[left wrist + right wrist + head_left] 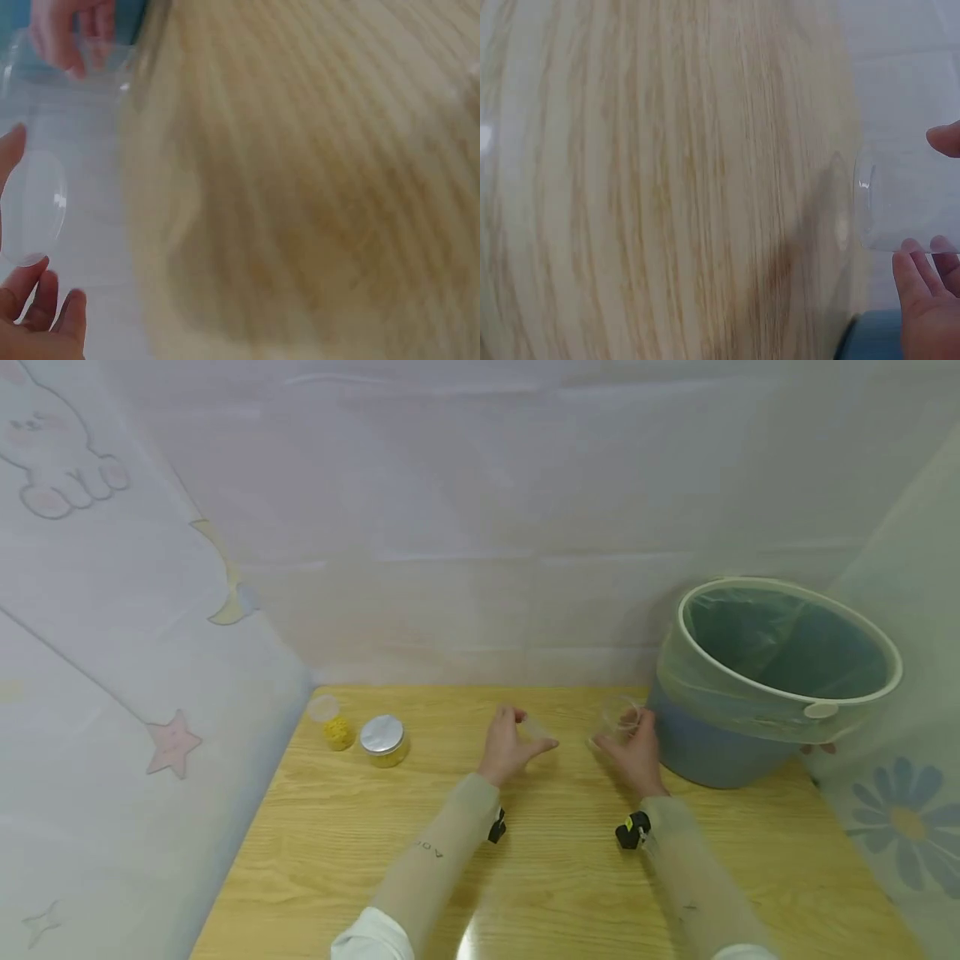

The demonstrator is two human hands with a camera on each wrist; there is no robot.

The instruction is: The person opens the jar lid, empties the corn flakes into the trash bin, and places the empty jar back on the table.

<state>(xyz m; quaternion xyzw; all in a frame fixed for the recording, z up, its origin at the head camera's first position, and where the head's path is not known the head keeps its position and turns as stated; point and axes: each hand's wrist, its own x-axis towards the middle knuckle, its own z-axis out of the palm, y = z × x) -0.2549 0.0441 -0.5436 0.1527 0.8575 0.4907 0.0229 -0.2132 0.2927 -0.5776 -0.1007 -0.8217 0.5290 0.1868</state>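
Note:
Between the thumb and fingertips of my left hand (510, 748) is a clear round lid (34, 206), pinched by its edge and tilted. My right hand (636, 758) grips a clear plastic jar (907, 201), thumb on one side and fingers on the other. The jar's round rim (621, 712) shows above the right fingers in the head view, and its wall is see-through with nothing visible inside. Both hands are over the far part of the wooden table (555, 852), a short gap apart, with the right one close beside the bin.
A large blue bin (720, 752) with a translucent liner stands at the right rear. At the left rear are a jar with a silver lid (383, 734) and yellow contents, and a small clear container (335, 732) of yellow bits. A printed cloth wall (465, 610) rises behind.

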